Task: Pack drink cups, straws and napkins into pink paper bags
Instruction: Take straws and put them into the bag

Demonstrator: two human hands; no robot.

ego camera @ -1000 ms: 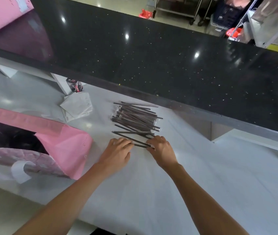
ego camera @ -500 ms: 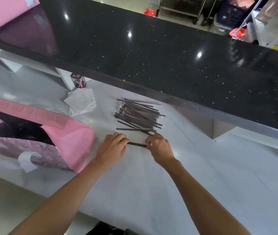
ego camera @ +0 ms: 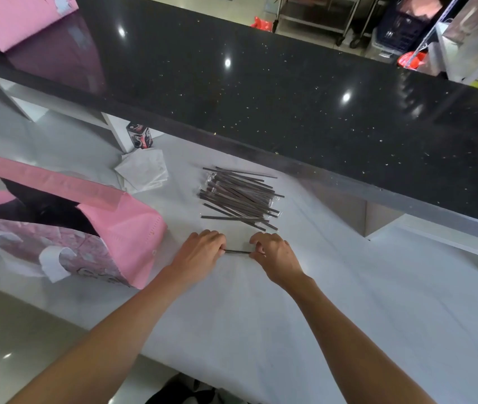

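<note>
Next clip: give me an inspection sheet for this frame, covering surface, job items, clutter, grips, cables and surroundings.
Surface: white counter below a raised black speckled ledge.
Job's things: open pink bag at left; pile of wrapped straws; napkins; one straw held between both hands.
Clutter: small printed box by the napkins.
Grips: left hand and right hand each pinch an end of the straw.
Cables: nothing seen.
Surroundings: second pink bag on the ledge; metal racks behind.
</note>
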